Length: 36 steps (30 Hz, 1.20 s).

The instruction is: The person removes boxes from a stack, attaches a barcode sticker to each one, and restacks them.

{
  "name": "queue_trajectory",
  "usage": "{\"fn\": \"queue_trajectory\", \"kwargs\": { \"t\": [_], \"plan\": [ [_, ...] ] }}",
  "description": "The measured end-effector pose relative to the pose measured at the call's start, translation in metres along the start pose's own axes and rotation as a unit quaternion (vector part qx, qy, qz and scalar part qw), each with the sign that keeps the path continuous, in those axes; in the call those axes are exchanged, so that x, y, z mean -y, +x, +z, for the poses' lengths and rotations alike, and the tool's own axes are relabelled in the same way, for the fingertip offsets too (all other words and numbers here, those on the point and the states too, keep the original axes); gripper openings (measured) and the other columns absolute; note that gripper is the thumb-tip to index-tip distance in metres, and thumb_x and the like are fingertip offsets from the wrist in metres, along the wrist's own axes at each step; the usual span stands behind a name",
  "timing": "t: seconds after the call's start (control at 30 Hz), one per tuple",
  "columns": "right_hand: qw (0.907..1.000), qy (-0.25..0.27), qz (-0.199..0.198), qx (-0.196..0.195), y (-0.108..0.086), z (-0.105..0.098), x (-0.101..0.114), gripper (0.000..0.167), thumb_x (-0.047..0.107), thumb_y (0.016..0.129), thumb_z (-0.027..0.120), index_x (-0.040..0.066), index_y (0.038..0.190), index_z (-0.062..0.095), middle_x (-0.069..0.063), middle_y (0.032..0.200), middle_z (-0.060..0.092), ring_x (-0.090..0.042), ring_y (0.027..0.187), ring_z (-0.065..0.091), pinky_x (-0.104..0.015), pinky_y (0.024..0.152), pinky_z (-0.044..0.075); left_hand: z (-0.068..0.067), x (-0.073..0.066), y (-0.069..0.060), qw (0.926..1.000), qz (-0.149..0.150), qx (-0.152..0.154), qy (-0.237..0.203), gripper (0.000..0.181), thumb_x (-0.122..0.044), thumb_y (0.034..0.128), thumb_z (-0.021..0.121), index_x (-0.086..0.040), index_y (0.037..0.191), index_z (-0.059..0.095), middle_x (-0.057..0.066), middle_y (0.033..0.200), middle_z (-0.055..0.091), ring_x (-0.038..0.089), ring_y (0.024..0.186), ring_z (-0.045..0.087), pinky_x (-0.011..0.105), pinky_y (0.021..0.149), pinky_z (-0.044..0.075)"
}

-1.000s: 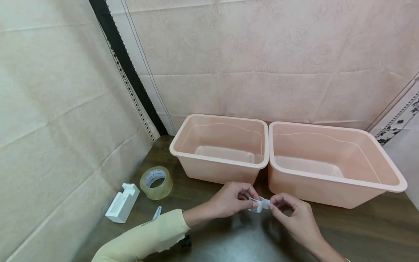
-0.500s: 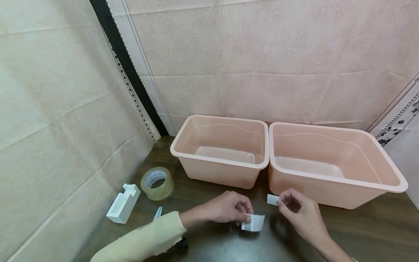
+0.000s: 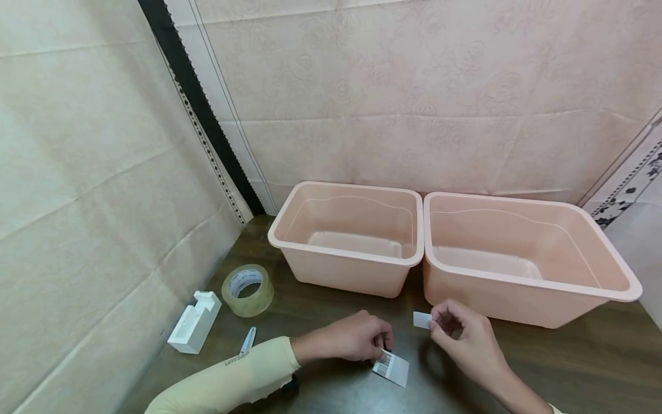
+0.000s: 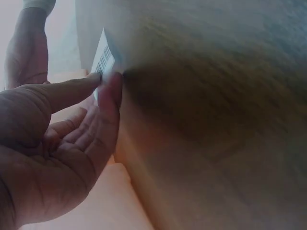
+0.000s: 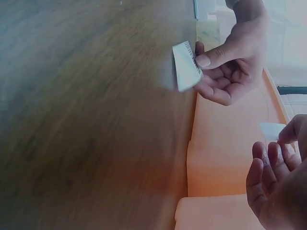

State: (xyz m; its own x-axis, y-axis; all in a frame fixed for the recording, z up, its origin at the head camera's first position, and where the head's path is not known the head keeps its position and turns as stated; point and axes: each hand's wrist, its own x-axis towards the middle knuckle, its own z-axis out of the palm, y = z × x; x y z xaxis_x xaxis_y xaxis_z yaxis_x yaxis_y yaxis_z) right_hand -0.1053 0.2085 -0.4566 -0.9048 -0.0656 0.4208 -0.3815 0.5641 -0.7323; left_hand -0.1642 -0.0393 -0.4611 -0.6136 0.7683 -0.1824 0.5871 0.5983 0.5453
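Observation:
My left hand (image 3: 354, 338) pinches a white label sheet (image 3: 395, 370) with a barcode along one side, low over the brown table (image 3: 331, 322). In the right wrist view the thumb presses near the barcode of the label sheet (image 5: 186, 69), the rest of it sticking out past the fingertips. My right hand (image 3: 468, 340) pinches a small blank white rectangular piece (image 3: 421, 319), which looks like a peeled sticker, between thumb and forefinger. The piece and the label sheet are apart from each other. Its far side is hidden from every view.
Two pink plastic tubs (image 3: 343, 259) (image 3: 517, 299) stand side by side behind the hands. On the left lie a roll of clear tape (image 3: 258, 300), a white notched block (image 3: 193, 325) and a slim light-blue object (image 3: 249, 339), partly behind the left sleeve (image 3: 243, 371).
A second ago both hands met at the folded label sheet. They have since separated, the small piece now in the right hand. The left hand has lowered the label sheet toward the table.

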Motion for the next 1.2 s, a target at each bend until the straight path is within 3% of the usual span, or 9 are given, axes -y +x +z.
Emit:
{"fn": "queue_trajectory", "kwargs": {
  "t": [0.2,0.3,0.37,0.5,0.6,0.8,0.93,1.07,1.2],
  "plan": [
    [0.9999,-0.005,0.008,0.006,0.002,0.002,0.002,0.033,-0.001,0.085,0.082,0.027,0.09,0.066,0.011,0.078,0.063,-0.003,0.071,0.059,-0.02,0.061,0.052,-0.009,-0.001,-0.001,0.9969,0.013,-0.045,0.064,0.012,-0.022,0.0933,0.081,-0.019,0.103,0.076,-0.014,0.086,0.073,-0.009,0.077,0.061,0.011,0.071,0.049],
    [0.9997,-0.021,-0.009,-0.005,0.002,0.002,0.004,0.037,-0.003,0.083,0.082,0.029,0.09,0.066,0.013,0.079,0.062,-0.003,0.071,0.058,-0.02,0.06,0.052,-0.015,-0.005,-0.002,0.9967,0.02,-0.078,0.013,0.008,-0.028,0.0955,0.08,-0.021,0.099,0.078,-0.015,0.084,0.074,-0.01,0.076,0.063,0.01,0.071,0.051],
    [0.9977,-0.044,-0.049,-0.017,0.002,0.003,0.005,0.037,-0.004,0.081,0.082,0.028,0.091,0.066,0.015,0.081,0.061,-0.002,0.07,0.058,-0.017,0.061,0.051,-0.019,-0.009,-0.003,0.993,0.02,-0.082,-0.084,0.013,-0.032,0.0976,0.077,-0.019,0.095,0.079,-0.014,0.079,0.075,-0.006,0.073,0.068,0.016,0.068,0.056],
    [0.9812,-0.09,-0.162,-0.055,0.004,0.006,0.008,0.016,0.009,0.087,0.075,0.023,0.09,0.067,0.017,0.084,0.061,-0.002,0.069,0.058,-0.012,0.064,0.05,-0.025,-0.019,-0.002,0.95,0.007,-0.074,-0.303,0.025,-0.033,0.1004,0.074,-0.009,0.096,0.08,-0.006,0.078,0.079,0.012,0.076,0.079,0.042,0.072,0.065],
    [0.9619,-0.113,-0.234,-0.085,0.008,0.011,0.012,0.014,0.026,0.098,0.062,0.02,0.087,0.069,0.015,0.083,0.062,0.0,0.069,0.056,-0.012,0.063,0.049,-0.028,-0.024,-0.002,0.9168,-0.006,-0.083,-0.391,0.028,-0.029,0.1013,0.072,-0.002,0.1,0.079,0.003,0.084,0.082,0.02,0.079,0.081,0.056,0.078,0.064],
    [0.9141,-0.174,-0.346,-0.121,0.02,0.021,0.022,0.024,0.022,0.099,0.053,0.015,0.085,0.071,0.006,0.083,0.064,-0.009,0.065,0.055,-0.025,0.056,0.047,-0.032,-0.02,-0.004,0.8901,-0.027,-0.108,-0.442,0.033,-0.032,0.1033,0.069,-0.001,0.101,0.08,0.014,0.092,0.082,0.02,0.08,0.08,0.052,0.079,0.065],
    [0.9022,-0.189,-0.37,-0.115,0.024,0.027,0.023,0.025,0.018,0.1,0.051,0.015,0.087,0.072,0.004,0.085,0.065,-0.014,0.067,0.057,-0.029,0.056,0.048,-0.034,-0.014,-0.004,0.8889,-0.029,-0.116,-0.442,0.027,-0.029,0.1026,0.07,-0.004,0.101,0.08,0.016,0.093,0.082,0.025,0.082,0.081,0.055,0.08,0.065],
    [0.9207,-0.189,-0.333,-0.078,0.026,0.032,0.02,0.008,0.015,0.092,0.065,0.018,0.093,0.073,0.008,0.092,0.066,-0.011,0.078,0.061,-0.029,0.061,0.051,-0.033,-0.006,-0.005,0.8987,-0.028,-0.136,-0.416,0.018,-0.022,0.1021,0.071,-0.006,0.099,0.079,0.015,0.092,0.082,0.029,0.083,0.081,0.059,0.082,0.063],
    [0.9444,-0.187,-0.269,-0.028,0.028,0.037,0.018,0.02,0.015,0.084,0.081,0.021,0.102,0.073,0.01,0.101,0.066,-0.009,0.092,0.062,-0.03,0.072,0.055,-0.032,0.004,-0.007,0.9126,-0.028,-0.154,-0.378,0.016,-0.02,0.1028,0.07,-0.008,0.098,0.078,0.012,0.09,0.081,0.028,0.081,0.081,0.057,0.08,0.064]
  ]
}}
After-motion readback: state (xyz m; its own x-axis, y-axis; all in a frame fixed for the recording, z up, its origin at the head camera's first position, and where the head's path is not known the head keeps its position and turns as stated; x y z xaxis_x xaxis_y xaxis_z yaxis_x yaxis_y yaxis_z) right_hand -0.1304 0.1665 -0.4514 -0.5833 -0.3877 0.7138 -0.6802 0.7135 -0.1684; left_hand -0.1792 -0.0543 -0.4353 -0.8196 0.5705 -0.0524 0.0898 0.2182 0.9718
